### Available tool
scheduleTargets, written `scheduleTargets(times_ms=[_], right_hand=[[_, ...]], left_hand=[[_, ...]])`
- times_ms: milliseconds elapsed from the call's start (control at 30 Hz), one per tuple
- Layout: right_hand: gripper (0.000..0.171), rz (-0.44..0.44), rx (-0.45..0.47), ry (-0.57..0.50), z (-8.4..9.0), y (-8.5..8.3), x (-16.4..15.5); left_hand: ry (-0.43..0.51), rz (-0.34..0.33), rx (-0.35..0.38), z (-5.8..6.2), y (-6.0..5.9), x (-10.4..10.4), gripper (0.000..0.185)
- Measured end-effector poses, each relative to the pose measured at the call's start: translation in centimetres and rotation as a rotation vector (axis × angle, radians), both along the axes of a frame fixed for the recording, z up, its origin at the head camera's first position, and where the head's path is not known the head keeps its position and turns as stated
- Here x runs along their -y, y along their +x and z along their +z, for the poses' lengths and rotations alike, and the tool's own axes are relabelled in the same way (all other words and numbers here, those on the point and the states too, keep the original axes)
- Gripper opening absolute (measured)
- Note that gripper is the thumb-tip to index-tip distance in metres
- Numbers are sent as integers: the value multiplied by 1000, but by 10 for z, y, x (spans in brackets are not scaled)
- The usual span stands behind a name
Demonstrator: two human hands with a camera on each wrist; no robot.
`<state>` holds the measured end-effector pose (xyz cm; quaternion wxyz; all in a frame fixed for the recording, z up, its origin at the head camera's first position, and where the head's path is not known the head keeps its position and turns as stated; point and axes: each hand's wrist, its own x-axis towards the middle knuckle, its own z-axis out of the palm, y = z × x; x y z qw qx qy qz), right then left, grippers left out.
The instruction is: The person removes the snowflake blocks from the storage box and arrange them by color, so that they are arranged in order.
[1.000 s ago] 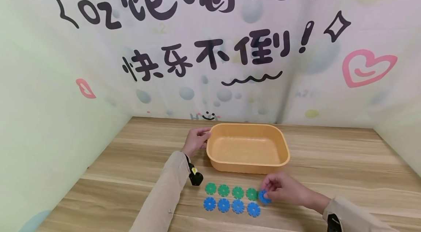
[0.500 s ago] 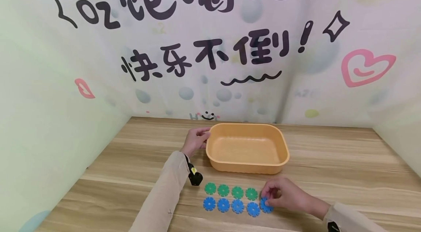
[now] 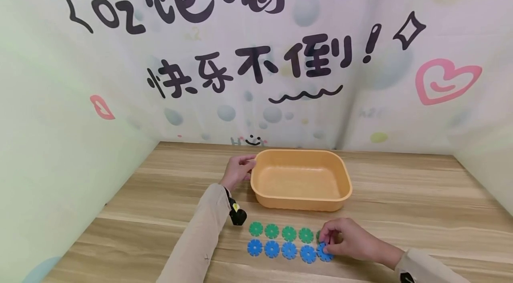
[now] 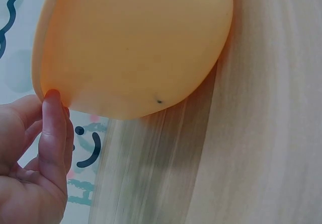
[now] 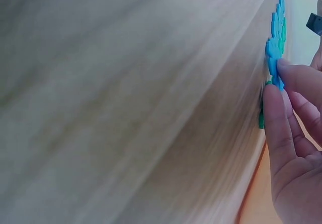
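My left hand (image 3: 237, 171) holds the left end of an orange plastic tub (image 3: 302, 204); in the left wrist view, its fingers (image 4: 52, 128) and thumb meet at the rim. At the right end of a row of blue slotted snowflake discs (image 3: 289, 250), my right hand (image 3: 349, 240) pinches a blue snowflake disc (image 3: 325, 254) by its edge, low at the table. Behind lies a row of green snowflake discs (image 3: 289, 233). One more green disc (image 5: 261, 116) sits beside the right fingertips, mostly hidden by them in the head view.
Both rows lie flat on the wood-grain table (image 3: 401, 203), just in front of the tub. No pieces show inside the tub. A printed cloth (image 3: 224, 113) hangs along the table's back edge, with pale walls at both sides.
The right hand has brought the blue disc toward the near side, from beside the green row to the end of the blue row. A green disc now shows behind its fingers. The left hand stays put.
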<state>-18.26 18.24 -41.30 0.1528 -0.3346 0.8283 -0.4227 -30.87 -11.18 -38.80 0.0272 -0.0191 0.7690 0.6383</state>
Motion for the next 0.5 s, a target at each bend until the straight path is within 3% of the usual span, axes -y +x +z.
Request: scheduleTargets(times_ms=[333,500], right_hand=[[11,-34,-20,25,5,1,-5],[4,-61,-116,-27,14,1,-10]], left_hand=[[4,2,5,1,0,-1,29],[2,4,10,1,-1,-1,29]])
